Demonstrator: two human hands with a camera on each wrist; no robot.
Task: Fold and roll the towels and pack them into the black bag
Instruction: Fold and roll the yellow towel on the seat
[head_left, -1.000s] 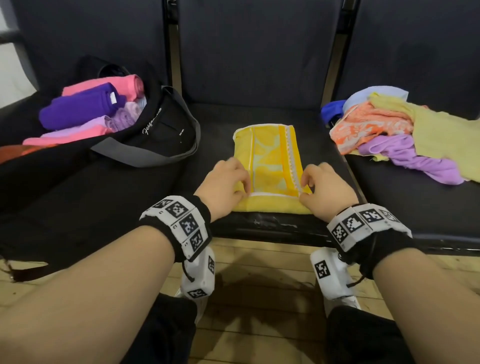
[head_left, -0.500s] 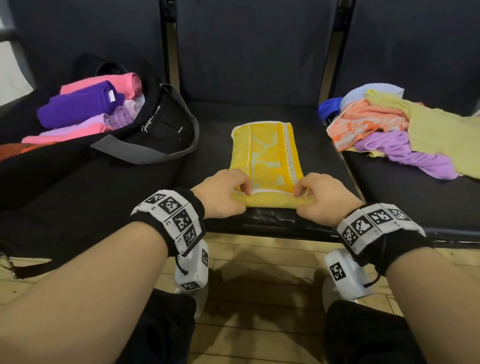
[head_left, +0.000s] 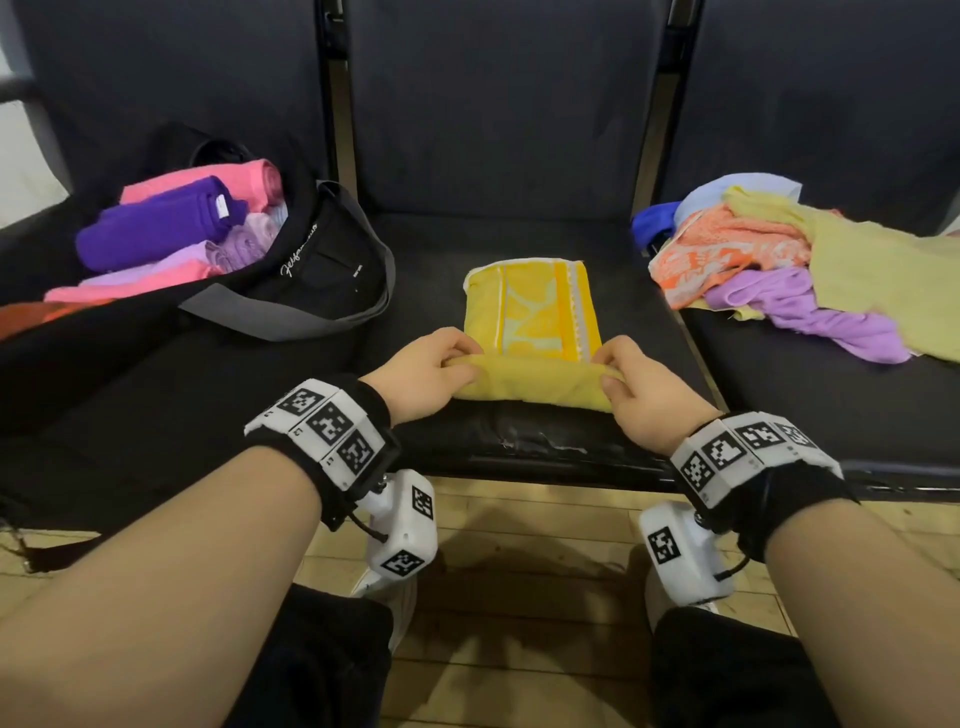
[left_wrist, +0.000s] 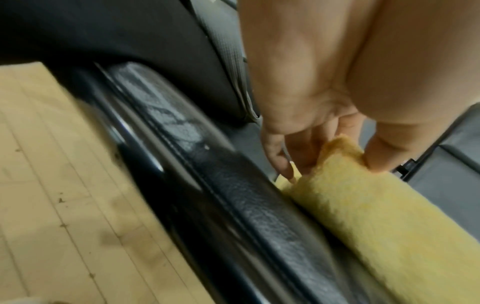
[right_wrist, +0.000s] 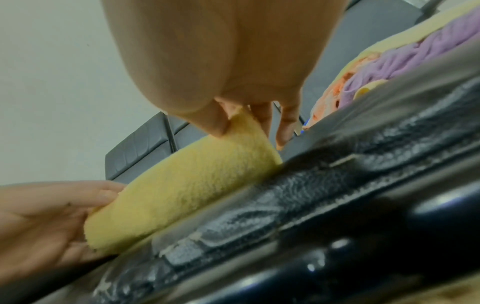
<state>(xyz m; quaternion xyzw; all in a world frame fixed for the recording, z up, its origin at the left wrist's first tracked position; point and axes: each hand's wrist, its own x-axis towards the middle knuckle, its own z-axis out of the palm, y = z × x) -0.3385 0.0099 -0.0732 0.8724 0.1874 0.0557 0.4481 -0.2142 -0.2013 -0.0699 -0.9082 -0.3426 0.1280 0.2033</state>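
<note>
Left hand (head_left: 426, 374) pinches the left end of the yellow towel (head_left: 530, 332), thumb and fingers curled round its rolled near edge; right hand (head_left: 644, 395) pinches the right end likewise. Roll lies along the front edge of the middle seat (head_left: 545, 441), the flat remainder stretching toward the seat back. Black bag (head_left: 291, 280) on the left seat, holding rolled pink and purple towels (head_left: 171, 223). Loose towel pile (head_left: 779, 270) on the right seat, well apart.

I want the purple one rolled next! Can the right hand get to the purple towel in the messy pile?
Probably yes: the purple towel lies at the pile's near edge, uncovered. But the right hand grips the yellow towel and must let go first.
</note>
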